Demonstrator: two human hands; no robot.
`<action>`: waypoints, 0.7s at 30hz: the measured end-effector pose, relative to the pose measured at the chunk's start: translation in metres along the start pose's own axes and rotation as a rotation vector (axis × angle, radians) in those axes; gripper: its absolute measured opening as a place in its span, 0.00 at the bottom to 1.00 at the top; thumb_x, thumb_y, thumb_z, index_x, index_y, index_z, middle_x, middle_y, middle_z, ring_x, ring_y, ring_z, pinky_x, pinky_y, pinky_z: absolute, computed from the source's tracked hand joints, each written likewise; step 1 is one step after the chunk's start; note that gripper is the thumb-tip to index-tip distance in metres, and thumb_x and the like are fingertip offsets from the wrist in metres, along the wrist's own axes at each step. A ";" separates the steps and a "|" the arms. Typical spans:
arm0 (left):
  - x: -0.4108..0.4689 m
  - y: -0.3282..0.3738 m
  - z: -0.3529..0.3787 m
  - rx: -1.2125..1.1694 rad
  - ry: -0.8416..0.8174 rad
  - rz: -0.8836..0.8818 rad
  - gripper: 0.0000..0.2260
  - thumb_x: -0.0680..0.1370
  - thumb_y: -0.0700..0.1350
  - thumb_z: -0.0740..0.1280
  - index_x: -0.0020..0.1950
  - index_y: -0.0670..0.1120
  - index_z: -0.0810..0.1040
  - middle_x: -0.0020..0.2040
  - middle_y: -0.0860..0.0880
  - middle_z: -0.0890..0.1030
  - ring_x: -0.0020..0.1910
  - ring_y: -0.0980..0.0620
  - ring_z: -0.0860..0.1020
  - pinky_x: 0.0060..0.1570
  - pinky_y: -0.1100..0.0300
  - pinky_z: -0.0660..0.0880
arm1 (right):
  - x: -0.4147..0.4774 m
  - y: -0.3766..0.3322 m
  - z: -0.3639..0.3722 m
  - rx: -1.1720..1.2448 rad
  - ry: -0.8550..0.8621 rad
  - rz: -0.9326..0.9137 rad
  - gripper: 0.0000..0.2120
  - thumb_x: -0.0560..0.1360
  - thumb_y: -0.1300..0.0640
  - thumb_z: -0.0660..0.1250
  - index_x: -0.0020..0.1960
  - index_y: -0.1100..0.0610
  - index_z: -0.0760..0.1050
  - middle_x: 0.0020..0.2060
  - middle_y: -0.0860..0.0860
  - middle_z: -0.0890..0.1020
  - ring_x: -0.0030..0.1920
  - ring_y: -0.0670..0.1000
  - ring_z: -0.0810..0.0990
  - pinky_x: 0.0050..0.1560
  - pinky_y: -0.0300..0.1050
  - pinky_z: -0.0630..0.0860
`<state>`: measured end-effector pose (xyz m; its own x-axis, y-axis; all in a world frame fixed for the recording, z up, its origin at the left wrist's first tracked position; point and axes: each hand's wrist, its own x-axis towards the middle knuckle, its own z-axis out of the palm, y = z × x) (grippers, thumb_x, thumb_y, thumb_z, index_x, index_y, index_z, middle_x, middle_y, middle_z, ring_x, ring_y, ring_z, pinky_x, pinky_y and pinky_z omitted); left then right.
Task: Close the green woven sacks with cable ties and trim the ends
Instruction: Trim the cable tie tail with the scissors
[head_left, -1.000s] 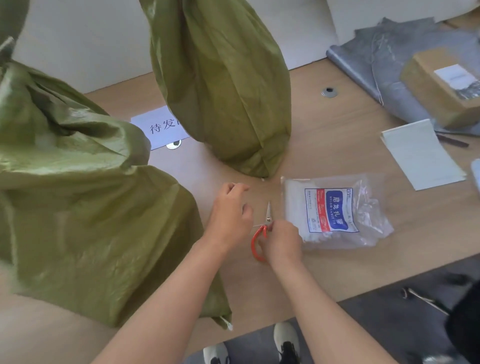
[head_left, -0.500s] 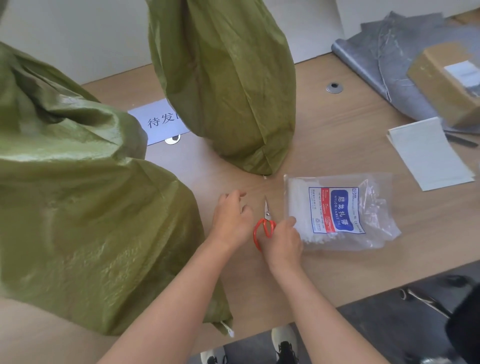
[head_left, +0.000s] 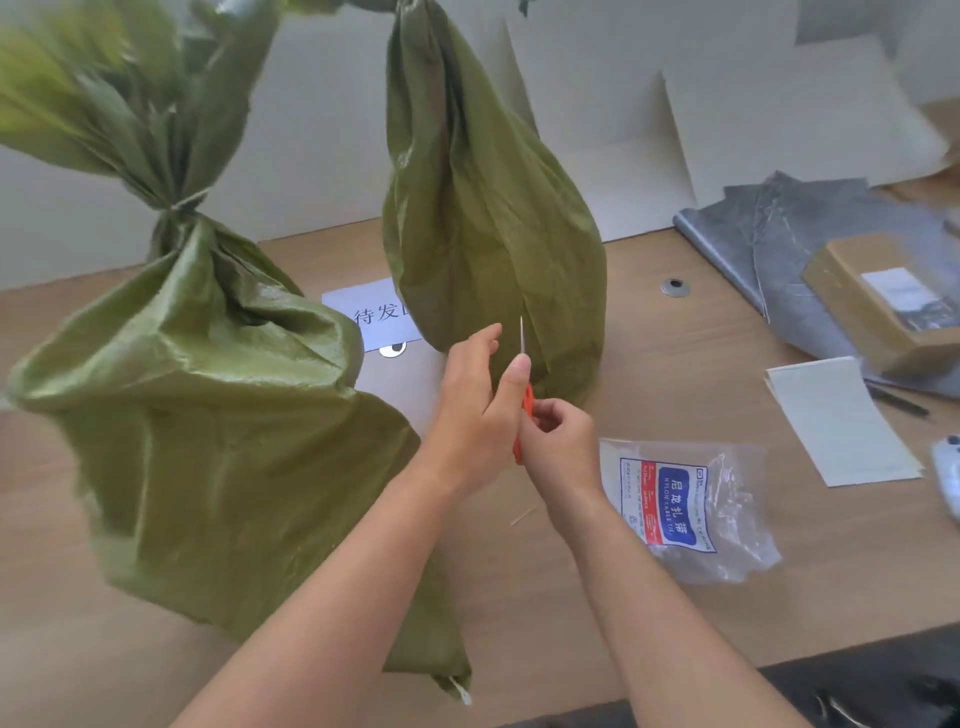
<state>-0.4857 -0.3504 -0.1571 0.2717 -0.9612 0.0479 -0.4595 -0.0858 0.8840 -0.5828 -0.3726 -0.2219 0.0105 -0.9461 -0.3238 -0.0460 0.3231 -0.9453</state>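
While the orange scissors (head_left: 525, 402) are gripped in the curled right hand (head_left: 563, 447), blades upright, the left hand (head_left: 478, 410) is held open, its thumb seemingly laid against them. Just behind, one green sack (head_left: 493, 234) stands mid-table (head_left: 701, 374). A second sack (head_left: 208, 415), tied at its neck, is set by the left edge, and the cable-tie packet (head_left: 680, 499) lies near the front edge.

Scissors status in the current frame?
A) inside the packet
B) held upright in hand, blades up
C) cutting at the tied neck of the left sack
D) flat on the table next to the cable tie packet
B: the right hand grips the orange handles of the scissors, whose blades point up in front of the rear sack, with the left hand thumb against them.
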 end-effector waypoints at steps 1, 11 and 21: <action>0.000 0.011 -0.010 -0.001 0.021 0.030 0.28 0.83 0.57 0.59 0.81 0.47 0.65 0.75 0.48 0.70 0.76 0.56 0.68 0.76 0.55 0.67 | -0.002 -0.015 0.002 -0.011 -0.015 -0.021 0.17 0.73 0.39 0.72 0.44 0.54 0.82 0.34 0.48 0.84 0.35 0.48 0.81 0.41 0.51 0.79; -0.014 0.082 -0.144 0.029 0.346 0.246 0.17 0.86 0.49 0.61 0.73 0.46 0.74 0.68 0.47 0.77 0.67 0.55 0.78 0.61 0.69 0.75 | -0.034 -0.138 0.051 -0.016 -0.245 -0.334 0.16 0.80 0.44 0.72 0.48 0.58 0.80 0.35 0.52 0.84 0.34 0.47 0.80 0.40 0.50 0.80; 0.013 0.065 -0.281 0.191 0.625 0.139 0.08 0.83 0.40 0.66 0.59 0.47 0.83 0.55 0.49 0.83 0.45 0.61 0.82 0.49 0.63 0.80 | -0.034 -0.193 0.143 -0.095 -0.279 -0.536 0.13 0.80 0.48 0.73 0.48 0.59 0.78 0.34 0.51 0.84 0.31 0.42 0.79 0.41 0.50 0.81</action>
<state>-0.2747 -0.2946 0.0319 0.6116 -0.6386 0.4671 -0.6520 -0.0723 0.7548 -0.4311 -0.3993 -0.0339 0.3172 -0.9301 0.1851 -0.0509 -0.2116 -0.9760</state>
